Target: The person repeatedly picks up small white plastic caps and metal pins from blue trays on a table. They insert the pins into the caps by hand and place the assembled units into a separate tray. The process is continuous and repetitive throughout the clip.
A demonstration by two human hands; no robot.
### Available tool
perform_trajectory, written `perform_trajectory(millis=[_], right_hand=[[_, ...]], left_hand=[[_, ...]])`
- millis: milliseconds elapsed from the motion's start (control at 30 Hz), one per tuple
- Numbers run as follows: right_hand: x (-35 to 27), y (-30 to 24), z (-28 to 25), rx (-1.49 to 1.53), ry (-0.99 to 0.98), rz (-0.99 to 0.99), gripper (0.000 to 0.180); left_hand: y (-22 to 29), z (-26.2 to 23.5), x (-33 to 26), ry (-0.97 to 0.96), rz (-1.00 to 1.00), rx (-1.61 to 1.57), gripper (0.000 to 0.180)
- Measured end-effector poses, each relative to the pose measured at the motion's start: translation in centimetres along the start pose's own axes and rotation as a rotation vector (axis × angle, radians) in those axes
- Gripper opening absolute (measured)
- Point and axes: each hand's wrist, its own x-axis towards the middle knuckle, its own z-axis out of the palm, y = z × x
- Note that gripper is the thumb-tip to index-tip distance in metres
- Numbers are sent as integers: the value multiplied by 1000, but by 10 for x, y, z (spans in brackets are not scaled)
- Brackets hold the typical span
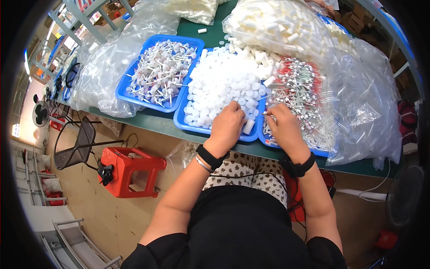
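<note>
My left hand (229, 122) rests knuckles-up on the near edge of the middle blue tray (180, 117), fingers curled among several small white round caps (224, 80); what it pinches is hidden. A white tube (248, 126) lies just right of it. My right hand (283, 126) sits over the right blue tray (320, 153), fingertips closed on thin sticks with red and white ends (300, 89). Both wrists wear black bands.
A left blue tray (122, 92) holds finished stick-and-cap pieces. Clear plastic bags (371, 103) of white tubes (273, 22) crowd the green table's back and right. A red stool (127, 171), a black mesh chair (76, 148) and small fans stand on the floor.
</note>
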Motion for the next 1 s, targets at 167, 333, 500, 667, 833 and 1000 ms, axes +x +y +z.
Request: perform_trajectory(millis=[167, 333, 500, 667, 833, 1000], right_hand=[[-5, -22, -31, 122, -32, 232, 12], [-18, -24, -44, 113, 36, 126, 10], [-25, -29, -46, 129, 96, -5, 8], [-30, -35, -47, 130, 75, 23, 7], [-33, -34, -45, 170, 44, -5, 7], [-35, -33, -41, 153, 9, 1, 7]], left_hand=[[0, 2, 3, 43, -129, -160, 11], [-1, -6, 0, 4, -497, -947, 9], [15, -19, -7, -60, -754, -1720, 24], [21, -8, -13, -84, -775, -1907, 33], [33, -2, -17, -148, -873, -1922, 35], [32, 9, -23, -263, -845, -2209, 35]])
